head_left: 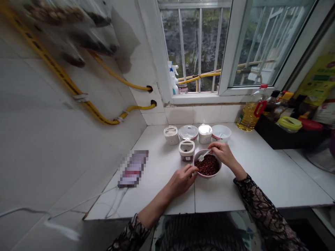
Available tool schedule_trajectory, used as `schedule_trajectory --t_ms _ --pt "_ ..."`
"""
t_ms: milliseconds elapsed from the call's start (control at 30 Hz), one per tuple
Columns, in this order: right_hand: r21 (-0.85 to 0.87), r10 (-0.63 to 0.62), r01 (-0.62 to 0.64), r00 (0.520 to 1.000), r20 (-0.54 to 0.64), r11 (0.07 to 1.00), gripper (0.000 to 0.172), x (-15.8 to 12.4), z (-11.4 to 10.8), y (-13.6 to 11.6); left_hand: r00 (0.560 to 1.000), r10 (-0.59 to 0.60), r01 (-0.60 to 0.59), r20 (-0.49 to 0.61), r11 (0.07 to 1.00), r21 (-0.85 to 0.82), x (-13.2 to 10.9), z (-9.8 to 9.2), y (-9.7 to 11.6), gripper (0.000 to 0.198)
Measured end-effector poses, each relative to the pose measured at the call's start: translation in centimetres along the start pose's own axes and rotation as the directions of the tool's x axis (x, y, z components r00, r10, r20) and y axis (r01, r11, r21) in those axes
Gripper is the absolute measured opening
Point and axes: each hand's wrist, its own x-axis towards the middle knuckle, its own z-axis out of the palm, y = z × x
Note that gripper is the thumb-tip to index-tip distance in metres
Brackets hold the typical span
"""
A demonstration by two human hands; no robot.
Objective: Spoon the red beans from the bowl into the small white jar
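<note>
A white bowl [207,176] with a pinkish rim stands on the counter, holding dark red flakes that look like crushed dried chili [209,166]. My left hand [184,177] grips the bowl's left side, thumb and fingers at the rim. Between the fingertips of my right hand [222,152] is a small white plastic spoon [201,158], its head low over the flakes at the back left of the bowl. Just behind the bowl, to its left, sits a seasoning jar [186,152] with a pale lid frame and dark contents.
Along the wall stand two white jars [171,135] [205,134], a covered bowl [188,132] and a white bowl [221,133]. An oil bottle [250,111] and a dark condiment rack [282,130] are at right. A phone [133,169] with a cable lies at left.
</note>
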Motion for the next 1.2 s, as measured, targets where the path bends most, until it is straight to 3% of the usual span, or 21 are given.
schedule_trajectory --t_ms 233,367,500,767,1200 --pt "0.156 0.078 -0.079 0.997 0.010 0.985 0.023 0.41 -0.32 0.27 1.000 0.005 -0.005 -0.009 1.000 0.014 0.08 -0.04 0.07 0.015" --pt "-0.027 0.007 -0.008 1.000 -0.023 1.000 0.024 0.01 -0.11 -0.18 1.000 0.005 -0.005 -0.003 1.000 0.023 0.10 -0.09 0.12 0.015" --pt "-0.168 -0.059 0.065 0.997 0.045 0.984 0.025 -0.33 0.16 -0.47 1.000 -0.005 0.005 -0.007 1.000 0.027 0.01 -0.01 0.02 0.016" --pt "0.098 0.079 -0.085 0.995 0.065 0.992 0.024 0.13 -0.16 0.05 1.000 0.003 -0.003 -0.004 1.000 0.002 0.00 -0.02 0.00 0.015" --pt "0.357 0.251 -0.271 0.963 0.102 0.894 0.019 0.56 -0.31 -0.04 1.000 -0.001 0.001 -0.010 1.000 0.000 0.04 -0.08 0.13 0.015"
